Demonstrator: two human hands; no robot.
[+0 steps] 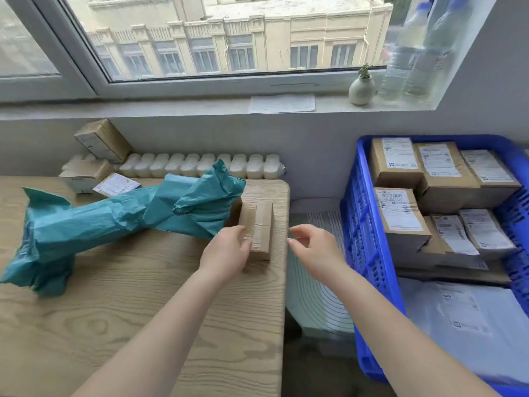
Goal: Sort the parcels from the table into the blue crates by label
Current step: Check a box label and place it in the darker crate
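Note:
A small brown cardboard parcel [261,228] lies near the right edge of the wooden table [114,310]. My left hand [227,253] grips its near left side, fingers curled round the edge. My right hand [310,249] hovers just right of the parcel, past the table edge, fingers loosely curled and holding nothing. A long parcel in teal wrapping [120,222] lies across the table behind my left hand. More brown parcels [94,156] sit at the table's far left. The blue crate [363,239] to the right holds several labelled boxes and a white mailer.
A white radiator [200,166] runs along the wall behind the table. The window sill above holds a sheet of paper [282,104], a small vase [361,88] and water bottles [415,53]. A gap with a striped white surface [315,296] separates table and crate.

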